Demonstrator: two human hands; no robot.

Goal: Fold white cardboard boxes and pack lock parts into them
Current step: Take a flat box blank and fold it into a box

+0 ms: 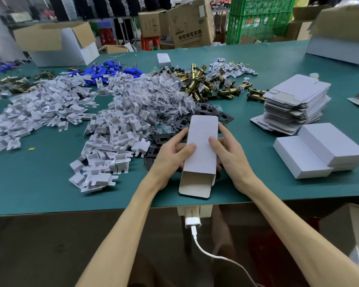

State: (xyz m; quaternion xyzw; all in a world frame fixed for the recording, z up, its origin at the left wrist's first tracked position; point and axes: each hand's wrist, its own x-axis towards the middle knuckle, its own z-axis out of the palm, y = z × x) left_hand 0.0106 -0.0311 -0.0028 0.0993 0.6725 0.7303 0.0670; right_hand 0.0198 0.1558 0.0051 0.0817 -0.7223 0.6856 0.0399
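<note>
I hold a white cardboard box (201, 141) lengthwise over the green table (50, 189), its near end open with the flap hanging toward me. My left hand (172, 156) grips its left side, thumb on top. My right hand (230, 152) grips the right side, thumb on top too. Behind the box lie black lock plates (207, 109), brass latch bolts (197, 83), bagged screws (166, 94) and a big heap of white plastic inserts (112, 131). A stack of flat box blanks (294, 102) stands to the right, with closed white boxes (319, 150) in front of it.
Blue parts (110, 70) lie at the back left beside an open carton (58, 42). Another large carton (340, 36) stands at the back right. A small white box (163, 60) sits mid-back. A white charger and cable (193, 226) hang under the table's front edge.
</note>
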